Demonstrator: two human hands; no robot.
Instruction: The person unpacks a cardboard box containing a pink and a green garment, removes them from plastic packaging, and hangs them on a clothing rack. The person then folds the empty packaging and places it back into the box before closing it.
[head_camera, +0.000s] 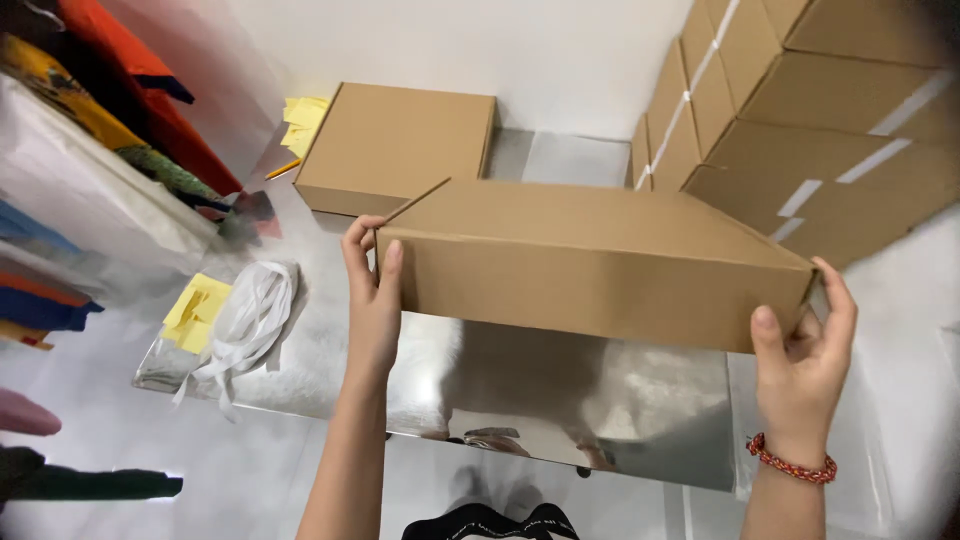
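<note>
Head view: flat brown cardboard box (590, 260) is held just above the shiny metal table (560, 400), left hand (372, 300) & right hand (805, 350) each clasping a short end w/ thumbs on the front, prob. light, stiff, slightly slick, so end grips suit it.

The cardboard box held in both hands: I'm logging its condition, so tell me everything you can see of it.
The cardboard box is a flat, wide carton of plain brown corrugated board, closed, unmarked and undented. It is held tilted above the shiny metal table, not resting on it. The left hand grips its left end, the right hand its right end, fingers wrapped round the corner. A thin flap edge sticks out at its upper left corner.
</note>
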